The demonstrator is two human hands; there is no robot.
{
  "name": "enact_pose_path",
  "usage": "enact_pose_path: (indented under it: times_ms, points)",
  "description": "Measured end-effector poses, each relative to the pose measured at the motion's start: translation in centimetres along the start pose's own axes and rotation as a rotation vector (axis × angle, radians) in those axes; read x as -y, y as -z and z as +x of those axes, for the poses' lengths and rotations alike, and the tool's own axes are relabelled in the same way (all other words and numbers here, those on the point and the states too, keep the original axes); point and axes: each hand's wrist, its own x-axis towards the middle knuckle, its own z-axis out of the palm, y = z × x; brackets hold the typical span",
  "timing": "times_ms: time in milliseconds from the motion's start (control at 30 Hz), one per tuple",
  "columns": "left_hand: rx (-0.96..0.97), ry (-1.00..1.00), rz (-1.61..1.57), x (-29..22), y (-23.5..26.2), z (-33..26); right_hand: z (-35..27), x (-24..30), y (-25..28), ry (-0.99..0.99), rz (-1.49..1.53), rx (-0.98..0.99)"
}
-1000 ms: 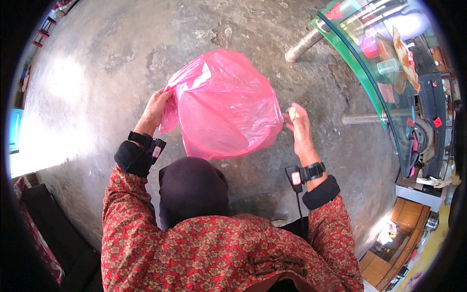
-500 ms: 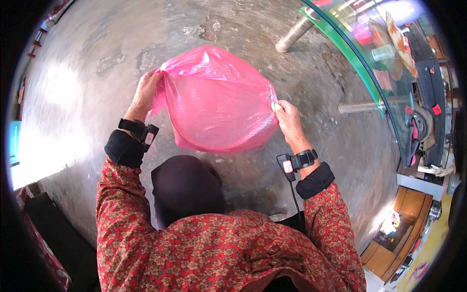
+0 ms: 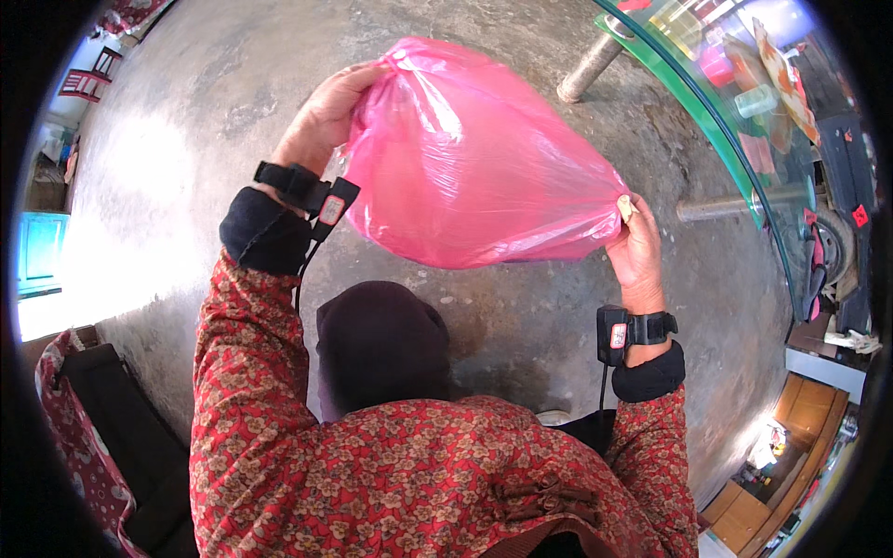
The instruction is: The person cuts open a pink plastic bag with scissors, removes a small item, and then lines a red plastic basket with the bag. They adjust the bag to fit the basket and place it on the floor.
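A thin, translucent pink plastic bag (image 3: 484,163), puffed out, hangs stretched between my two hands above the floor. My left hand (image 3: 327,110) is closed on its upper left corner, fingers partly hidden behind the plastic. At the lower right corner my right hand (image 3: 638,244) pinches the gathered plastic between thumb and fingers. The bag slopes down from left to right. Its opening cannot be made out. Black straps with small box-shaped devices sit on both wrists.
A grey concrete floor (image 3: 223,121) spreads below. On the right stands a green-edged glass table (image 3: 693,102) on metal legs, with assorted items. Farther down lies a wooden cabinet (image 3: 800,446). A black cushioned seat (image 3: 116,428) is at the lower left.
Both hands have moved: the left upward and slightly right, the right to the right and down. The bag has gone from a wide rounded shape to a tilted, puffed one.
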Motion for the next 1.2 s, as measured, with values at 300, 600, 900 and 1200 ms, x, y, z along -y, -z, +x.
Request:
enact_pose_path:
  times_ms: [300,600,900,1200]
  points:
    - [-0.011,0.010,0.606,3.4,-0.7,2.7,-0.6,1.8,4.2,0.122,0.028,-0.121]
    - [-0.044,-0.159,0.880,1.7,-1.6,3.6,-0.7,1.9,5.4,0.142,0.018,-0.208]
    - [-0.152,-0.588,1.260,0.7,-6.4,2.8,-1.7,2.0,1.4,0.254,-0.189,-0.170]
    - [0.528,0.024,0.563,5.8,-16.9,-2.9,-3.4,3.0,-6.0,0.319,-0.756,0.051]
